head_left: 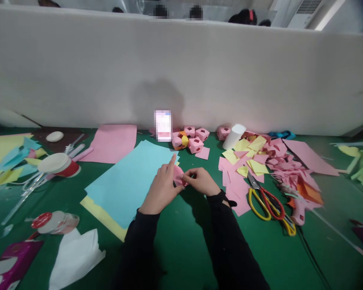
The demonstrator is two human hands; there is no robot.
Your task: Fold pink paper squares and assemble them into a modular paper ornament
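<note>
Between my hands is a small pink folded paper piece [178, 176], held above the green table near the blue sheets. My left hand [163, 183] grips it from the left, with the index finger pointing up and away. From the right, the fingers of my right hand [201, 180] pinch its edge; part of the piece is hidden by them. Just beyond lie several folded pink paper shapes [196, 145], one with orange and yellow parts, and a flat pink square [202, 153]. A bright phone screen [163, 125] stands against the white partition.
Blue paper [124, 181] covers yellow sheets at left. Scissors [266, 197], a pink glue gun [299, 209], pink and yellow paper pieces [234, 189] and a white roll [234, 137] lie right. A paper cup [60, 164], a bottle [56, 222] and tissue [77, 257] are left.
</note>
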